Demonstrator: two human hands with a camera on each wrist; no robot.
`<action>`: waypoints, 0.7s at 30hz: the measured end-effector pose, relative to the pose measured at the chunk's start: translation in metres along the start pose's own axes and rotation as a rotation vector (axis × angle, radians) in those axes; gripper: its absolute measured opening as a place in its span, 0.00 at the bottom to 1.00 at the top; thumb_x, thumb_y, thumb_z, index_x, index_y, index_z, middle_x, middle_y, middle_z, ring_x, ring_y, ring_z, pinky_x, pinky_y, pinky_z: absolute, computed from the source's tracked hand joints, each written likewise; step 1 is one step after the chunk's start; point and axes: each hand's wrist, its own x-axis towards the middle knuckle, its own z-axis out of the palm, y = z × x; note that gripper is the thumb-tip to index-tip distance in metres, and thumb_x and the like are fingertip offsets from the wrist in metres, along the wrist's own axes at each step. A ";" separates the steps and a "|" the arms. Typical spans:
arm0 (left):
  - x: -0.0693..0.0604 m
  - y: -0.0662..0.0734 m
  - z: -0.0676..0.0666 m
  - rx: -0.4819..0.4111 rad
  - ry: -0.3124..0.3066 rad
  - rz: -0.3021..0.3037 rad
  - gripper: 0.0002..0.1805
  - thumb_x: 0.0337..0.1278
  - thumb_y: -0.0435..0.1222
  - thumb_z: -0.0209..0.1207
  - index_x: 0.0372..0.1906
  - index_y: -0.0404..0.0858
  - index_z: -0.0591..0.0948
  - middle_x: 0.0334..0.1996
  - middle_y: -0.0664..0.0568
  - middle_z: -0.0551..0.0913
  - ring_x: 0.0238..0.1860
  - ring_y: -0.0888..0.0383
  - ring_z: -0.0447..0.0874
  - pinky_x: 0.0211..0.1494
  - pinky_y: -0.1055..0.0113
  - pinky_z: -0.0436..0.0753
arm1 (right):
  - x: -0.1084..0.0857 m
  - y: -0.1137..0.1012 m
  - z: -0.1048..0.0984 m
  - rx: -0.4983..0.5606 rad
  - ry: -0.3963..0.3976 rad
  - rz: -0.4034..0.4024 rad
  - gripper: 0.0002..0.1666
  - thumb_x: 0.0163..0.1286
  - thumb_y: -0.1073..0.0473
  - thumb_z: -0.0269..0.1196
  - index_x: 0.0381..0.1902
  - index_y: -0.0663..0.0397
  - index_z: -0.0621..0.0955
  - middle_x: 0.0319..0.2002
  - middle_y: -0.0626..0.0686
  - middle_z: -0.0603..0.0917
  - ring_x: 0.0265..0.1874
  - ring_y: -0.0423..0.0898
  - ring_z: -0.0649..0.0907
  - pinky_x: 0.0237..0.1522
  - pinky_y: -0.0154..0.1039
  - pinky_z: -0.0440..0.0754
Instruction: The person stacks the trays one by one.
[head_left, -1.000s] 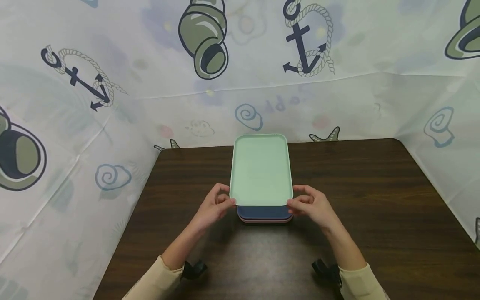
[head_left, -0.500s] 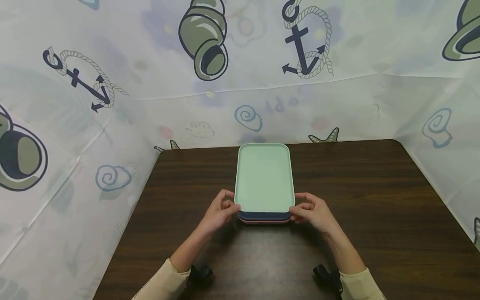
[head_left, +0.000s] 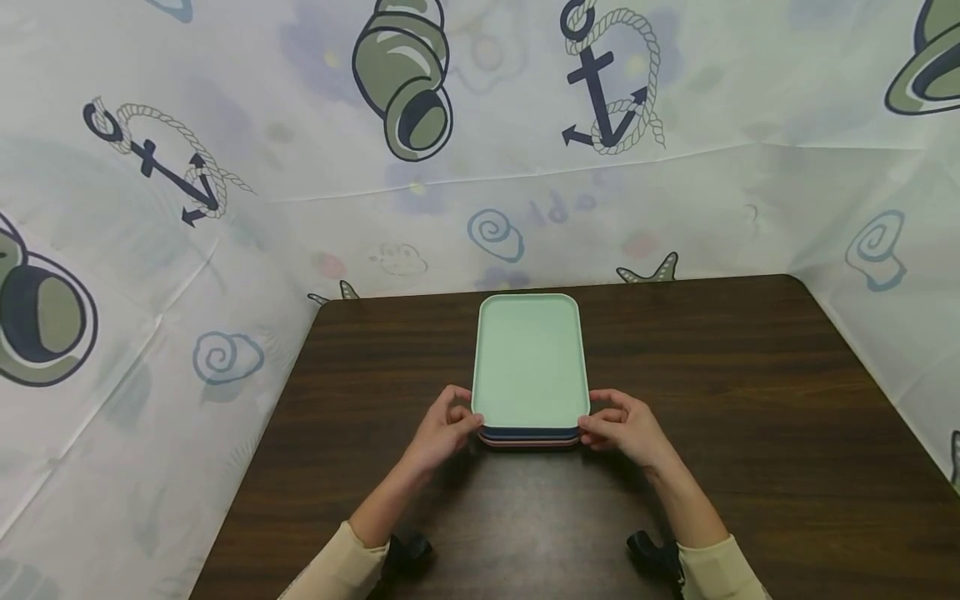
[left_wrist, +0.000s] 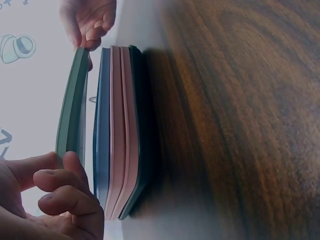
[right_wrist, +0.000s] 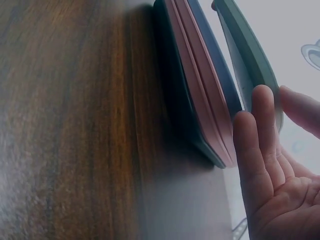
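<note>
A light green rectangular tray [head_left: 531, 362] is held by its two near corners, just above a stack of trays. My left hand [head_left: 444, 433] pinches the near left corner between thumb and fingers. At the near right corner, my right hand [head_left: 624, 425] grips the green tray likewise. Below it lies a blue tray [left_wrist: 102, 125], with pink trays [left_wrist: 117, 130] under that and a dark green tray [left_wrist: 142, 130] at the bottom. In both wrist views a gap shows between the green tray and the blue one.
The stack stands on a dark wood-grain table [head_left: 720, 375]. Behind and beside the table hangs a pale curtain [head_left: 225, 275] printed with anchors and shells. A dark strap piece [head_left: 648, 554] sits at each wrist.
Both hands have lowered the green tray toward the stack and drawn it slightly nearer, so less of the blue tray shows at the near edge.
</note>
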 end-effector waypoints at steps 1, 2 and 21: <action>0.000 0.000 0.001 -0.002 0.004 -0.001 0.19 0.64 0.31 0.60 0.56 0.36 0.69 0.27 0.41 0.79 0.14 0.59 0.60 0.20 0.68 0.61 | 0.000 0.001 0.000 0.000 0.002 0.005 0.33 0.64 0.64 0.68 0.63 0.70 0.68 0.33 0.61 0.87 0.29 0.50 0.87 0.37 0.49 0.84; 0.001 -0.001 0.001 -0.003 0.009 -0.002 0.19 0.64 0.30 0.60 0.56 0.36 0.69 0.27 0.42 0.79 0.14 0.59 0.60 0.19 0.68 0.61 | 0.001 0.001 0.000 -0.002 0.005 0.009 0.33 0.64 0.64 0.68 0.63 0.70 0.68 0.33 0.60 0.87 0.29 0.50 0.87 0.38 0.50 0.84; 0.000 0.004 0.002 0.015 -0.003 0.007 0.18 0.63 0.26 0.58 0.56 0.29 0.69 0.30 0.28 0.78 0.14 0.59 0.60 0.21 0.69 0.62 | 0.001 0.002 0.001 -0.008 0.016 0.025 0.33 0.64 0.62 0.68 0.63 0.70 0.69 0.33 0.60 0.87 0.30 0.53 0.88 0.38 0.49 0.84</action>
